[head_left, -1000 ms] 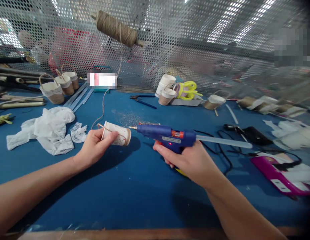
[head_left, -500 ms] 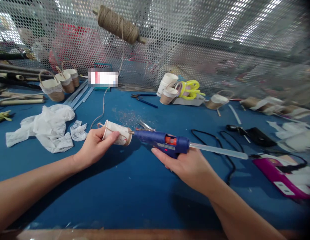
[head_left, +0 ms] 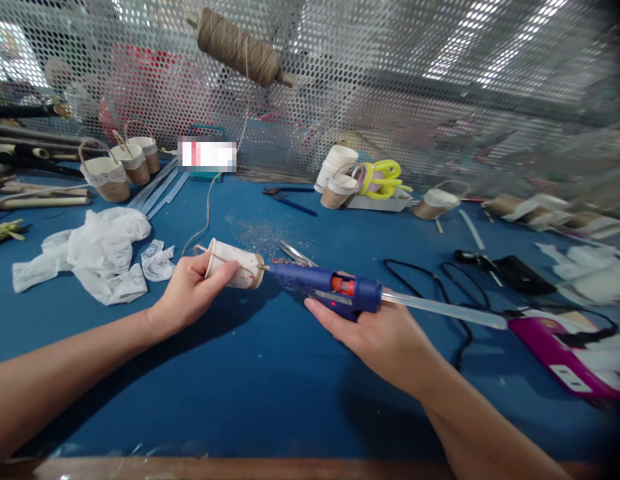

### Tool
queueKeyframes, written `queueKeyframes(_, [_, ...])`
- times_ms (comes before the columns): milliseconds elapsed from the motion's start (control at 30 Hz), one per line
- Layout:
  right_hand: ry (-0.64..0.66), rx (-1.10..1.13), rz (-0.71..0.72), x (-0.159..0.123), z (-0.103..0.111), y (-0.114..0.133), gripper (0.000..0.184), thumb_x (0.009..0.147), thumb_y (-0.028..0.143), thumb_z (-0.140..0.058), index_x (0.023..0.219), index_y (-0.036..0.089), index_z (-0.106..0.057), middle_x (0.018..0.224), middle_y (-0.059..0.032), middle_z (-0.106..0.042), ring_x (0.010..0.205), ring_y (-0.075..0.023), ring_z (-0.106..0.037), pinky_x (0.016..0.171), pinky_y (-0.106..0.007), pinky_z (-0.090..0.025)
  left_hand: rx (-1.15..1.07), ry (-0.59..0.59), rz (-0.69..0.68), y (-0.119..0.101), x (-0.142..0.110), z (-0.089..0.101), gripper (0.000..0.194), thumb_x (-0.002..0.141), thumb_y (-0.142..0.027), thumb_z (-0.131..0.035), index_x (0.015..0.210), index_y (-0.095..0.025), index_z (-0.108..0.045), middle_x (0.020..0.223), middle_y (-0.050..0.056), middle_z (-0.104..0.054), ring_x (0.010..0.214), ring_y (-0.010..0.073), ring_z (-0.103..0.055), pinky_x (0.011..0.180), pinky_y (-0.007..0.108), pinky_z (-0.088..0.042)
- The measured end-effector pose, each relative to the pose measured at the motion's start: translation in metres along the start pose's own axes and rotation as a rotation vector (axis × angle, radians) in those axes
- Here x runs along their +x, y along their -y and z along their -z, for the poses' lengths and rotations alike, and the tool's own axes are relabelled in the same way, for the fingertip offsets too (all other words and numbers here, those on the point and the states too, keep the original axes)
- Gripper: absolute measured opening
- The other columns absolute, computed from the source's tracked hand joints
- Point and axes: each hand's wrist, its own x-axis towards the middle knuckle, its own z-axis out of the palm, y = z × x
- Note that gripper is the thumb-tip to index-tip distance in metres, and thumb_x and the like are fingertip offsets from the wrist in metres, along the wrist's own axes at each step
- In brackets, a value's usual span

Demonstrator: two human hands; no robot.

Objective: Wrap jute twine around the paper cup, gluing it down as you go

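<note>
My left hand (head_left: 197, 290) is closed around a white paper cup (head_left: 233, 260) tipped on its side, its base facing right. A strand of twine (head_left: 209, 207) runs along the cup and trails back from it. In my right hand (head_left: 375, 333) is a blue glue gun (head_left: 325, 283) with a lit red light and a clear glue stick (head_left: 445, 311) poking out of its rear. The gun's metal nozzle (head_left: 263, 267) meets the base end of the cup, where brown twine lies along the edge. Behind the gun, scissors (head_left: 296, 252) lie partly hidden.
White lace (head_left: 100, 253) lies heaped at left. Twine-handled cups (head_left: 107, 180) stand behind it. A twine spool (head_left: 237, 50) hangs before the perforated metal panel. Pliers (head_left: 290, 200), more cups (head_left: 340, 190) and yellow-handled scissors (head_left: 383, 179) are at the back. A black cord (head_left: 440, 287) and magenta box (head_left: 555, 353) occupy the right.
My right hand has brought the glue gun left and slightly down, so its nozzle reaches the cup's base. The scissors behind the gun show more. My left hand has stayed nearly still.
</note>
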Motion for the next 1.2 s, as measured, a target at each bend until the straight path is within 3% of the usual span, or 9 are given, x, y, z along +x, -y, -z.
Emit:
queueKeyframes(133, [0.0, -0.129, 0.069, 0.001, 0.002, -0.001, 0.02, 0.076, 0.028, -0.056, 0.093, 0.03, -0.065, 0.063, -0.0031, -0.062, 0.079, -0.0264, -0.058, 0.07, -0.04, -0.046, 0.028, 0.003, -0.042, -0.002, -0.001, 0.0, 0.022, 0.076, -0.027, -0.052, 0.061, -0.017, -0.064, 0.059, -0.001, -0.064, 0.051, 0.0115, -0.051, 0.049, 0.02, -0.039])
queueKeyframes(333, [-0.031, -0.434, 0.298, -0.002, 0.0, -0.003, 0.028, 0.08, 0.019, -0.047, 0.101, 0.028, -0.064, 0.076, -0.0051, -0.066, 0.081, -0.0257, -0.059, 0.076, -0.044, -0.045, -0.014, 0.01, 0.019, 0.003, 0.001, 0.0, 0.024, 0.076, -0.031, -0.052, 0.066, -0.014, -0.066, 0.06, 0.001, -0.065, 0.054, 0.0116, -0.052, 0.052, 0.021, -0.041])
queueKeyframes(433, [-0.097, -0.691, 0.52, -0.002, 0.002, 0.003, 0.035, 0.081, 0.009, -0.04, 0.098, 0.025, -0.066, 0.075, -0.0074, -0.066, 0.077, -0.0263, -0.061, 0.071, -0.046, -0.047, -0.07, 0.012, 0.054, 0.006, 0.002, -0.001, 0.027, 0.076, -0.034, -0.052, 0.066, -0.013, -0.066, 0.062, 0.002, -0.066, 0.057, 0.0128, -0.055, 0.056, 0.022, -0.042])
queueKeyframes(567, [-0.159, -0.994, 0.763, 0.002, 0.008, 0.015, 0.038, 0.079, 0.004, -0.035, 0.088, 0.021, -0.068, 0.064, -0.0077, -0.066, 0.065, -0.0238, -0.062, 0.059, -0.038, -0.05, -0.088, -0.004, 0.076, 0.006, 0.002, -0.002, 0.027, 0.075, -0.034, -0.053, 0.066, -0.013, -0.067, 0.061, 0.002, -0.067, 0.056, 0.013, -0.056, 0.055, 0.022, -0.043])
queueKeyframes(867, [-0.151, -1.07, 0.763, 0.001, 0.011, 0.021, 0.035, 0.072, 0.001, -0.042, 0.083, 0.021, -0.069, 0.064, -0.0079, -0.067, 0.064, -0.0246, -0.063, 0.059, -0.037, -0.052, -0.109, -0.008, 0.072, 0.007, 0.002, -0.002, 0.025, 0.075, -0.032, -0.054, 0.07, -0.013, -0.069, 0.066, 0.002, -0.069, 0.057, 0.0124, -0.058, 0.057, 0.021, -0.045])
queueKeyframes(1200, [-0.163, -1.068, 0.766, 0.001, 0.01, 0.018, 0.037, 0.078, 0.004, -0.039, 0.087, 0.023, -0.069, 0.065, -0.0086, -0.066, 0.067, -0.0247, -0.063, 0.062, -0.038, -0.05, -0.232, 0.004, 0.163, 0.008, 0.002, -0.004, 0.026, 0.075, -0.034, -0.056, 0.072, -0.012, -0.07, 0.067, 0.004, -0.071, 0.063, 0.0146, -0.061, 0.06, 0.022, -0.047])
